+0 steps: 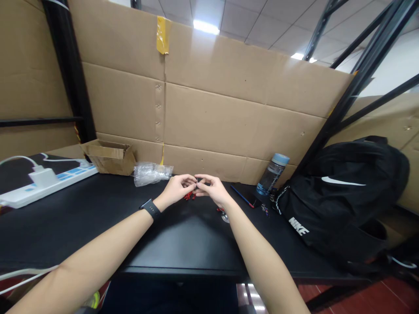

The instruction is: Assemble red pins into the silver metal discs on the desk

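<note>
Pinch, nearly closed, of left hand and right hand on thin part, risking loss among red pieces from slight slip.

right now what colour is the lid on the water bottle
Light blue lid, on the clear bottle; it shows best in the head view.

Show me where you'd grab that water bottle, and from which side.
I'd wrap a hand around the middle of the water bottle, coming from its left or front: it stands upright with a long, rounded body below the light-blue lid. The black backpack crowds its right, and the cardboard wall is behind it.
</note>
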Tool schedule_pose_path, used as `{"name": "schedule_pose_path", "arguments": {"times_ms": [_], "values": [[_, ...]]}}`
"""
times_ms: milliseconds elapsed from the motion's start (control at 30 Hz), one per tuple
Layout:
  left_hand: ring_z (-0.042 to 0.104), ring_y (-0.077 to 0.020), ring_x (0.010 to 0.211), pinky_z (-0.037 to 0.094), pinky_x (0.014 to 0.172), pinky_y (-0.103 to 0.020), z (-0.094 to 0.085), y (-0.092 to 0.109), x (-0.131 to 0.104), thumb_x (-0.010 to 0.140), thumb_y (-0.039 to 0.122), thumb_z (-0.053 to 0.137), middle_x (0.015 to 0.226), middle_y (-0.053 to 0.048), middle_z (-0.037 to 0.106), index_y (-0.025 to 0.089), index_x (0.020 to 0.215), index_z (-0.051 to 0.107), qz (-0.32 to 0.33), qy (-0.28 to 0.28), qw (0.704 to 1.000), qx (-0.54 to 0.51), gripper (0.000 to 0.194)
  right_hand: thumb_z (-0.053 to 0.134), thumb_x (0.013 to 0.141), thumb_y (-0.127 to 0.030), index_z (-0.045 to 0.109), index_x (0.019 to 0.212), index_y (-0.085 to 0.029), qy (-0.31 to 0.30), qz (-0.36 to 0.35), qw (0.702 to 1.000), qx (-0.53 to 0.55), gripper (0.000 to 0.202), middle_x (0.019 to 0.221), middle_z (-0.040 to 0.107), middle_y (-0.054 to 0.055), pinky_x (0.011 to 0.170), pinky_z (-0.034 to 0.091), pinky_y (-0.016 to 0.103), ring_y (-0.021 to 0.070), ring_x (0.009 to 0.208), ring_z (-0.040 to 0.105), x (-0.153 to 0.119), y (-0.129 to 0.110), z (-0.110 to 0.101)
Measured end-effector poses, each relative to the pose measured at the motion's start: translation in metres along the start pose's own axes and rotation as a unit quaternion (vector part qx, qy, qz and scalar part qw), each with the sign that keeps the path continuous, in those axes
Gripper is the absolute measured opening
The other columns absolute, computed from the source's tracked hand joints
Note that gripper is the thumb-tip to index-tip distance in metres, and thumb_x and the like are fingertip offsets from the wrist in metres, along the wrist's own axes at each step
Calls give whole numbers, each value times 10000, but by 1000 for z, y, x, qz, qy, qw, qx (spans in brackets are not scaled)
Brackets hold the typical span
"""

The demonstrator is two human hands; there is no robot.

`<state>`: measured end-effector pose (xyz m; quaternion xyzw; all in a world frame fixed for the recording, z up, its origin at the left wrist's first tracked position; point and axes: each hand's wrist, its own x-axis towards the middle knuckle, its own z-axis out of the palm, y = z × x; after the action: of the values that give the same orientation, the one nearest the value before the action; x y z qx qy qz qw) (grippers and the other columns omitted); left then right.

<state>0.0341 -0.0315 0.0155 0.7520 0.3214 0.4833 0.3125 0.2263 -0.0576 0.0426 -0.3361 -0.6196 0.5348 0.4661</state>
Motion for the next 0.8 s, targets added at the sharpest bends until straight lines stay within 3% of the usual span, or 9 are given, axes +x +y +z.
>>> {"name": "schedule_pose_path", "arguments": {"times_ms": [233,400,467,600,800], "values": [[720,-218,803,570,747,-307,-2,-9,2,837,411,672,902,-85,769,129,952,719,-16,-44,998,-36,308,893,624,-361,700,1245,-208,6,-25,999,-23,668,905,633,-9,759,619,334,158,750,716,2,8,3],[697,-197,784,553,734,-292,-3,-14,4,852,422,645,860,-70,752,130,880,705,-23,-42,999,-25,299,895,601,-351,706,1247,-250,9,-47,996,-78,681,1224,638,63,759,597,312,137,748,709,4,15,1],[695,-194,779,553,735,-294,-2,-15,4,847,409,650,851,-67,745,133,857,691,-23,-41,999,-27,279,885,615,-358,692,1270,-248,7,-48,995,-91,692,1252,649,81,747,590,306,142,743,711,4,15,1],[714,-206,783,568,753,-319,-2,-16,5,802,377,683,836,-73,748,143,836,660,-38,-56,996,-57,238,848,668,-383,684,1273,-205,-19,-29,991,-132,651,1112,728,87,690,579,310,166,702,704,4,14,-1],[700,-183,722,564,710,-293,-8,-15,5,715,287,713,781,-60,738,143,834,666,-47,-43,998,9,193,755,768,-340,661,1258,-230,-30,-64,973,-218,511,1264,677,85,767,566,295,154,787,718,7,14,-4]]}}
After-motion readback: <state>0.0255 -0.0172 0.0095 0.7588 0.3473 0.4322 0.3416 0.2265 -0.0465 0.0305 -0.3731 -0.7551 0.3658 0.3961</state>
